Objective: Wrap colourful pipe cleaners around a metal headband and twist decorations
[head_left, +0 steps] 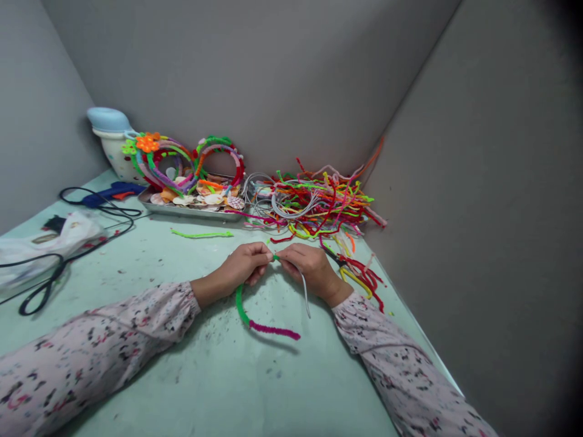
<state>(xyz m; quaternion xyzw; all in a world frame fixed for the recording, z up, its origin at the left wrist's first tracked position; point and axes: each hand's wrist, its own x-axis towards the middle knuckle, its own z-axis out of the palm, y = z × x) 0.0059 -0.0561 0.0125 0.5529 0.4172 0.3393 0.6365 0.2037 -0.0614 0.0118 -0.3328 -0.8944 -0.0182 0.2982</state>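
Note:
Both hands meet over the middle of the table. My left hand (250,264) is closed in a pinch on a headband (242,308) wound with green and magenta pipe cleaner, whose wrapped end hangs below that hand. My right hand (311,267) pinches the same band just beside the left fingertips, where a bit of green shows between them. From under the right hand the bare white end of the band (306,297) curves down. A loose lime-green pipe cleaner (200,234) lies on the table, left of and beyond my left hand.
At the back stand a metal tray (191,211) of shells and finished headbands (218,145), with a tangled pile of pipe cleaners (328,200) to its right. Yellow-handled scissors (356,282) lie beyond my right wrist. A black cable (59,273), plastic bag (68,237) and lidded container (113,145) occupy the left.

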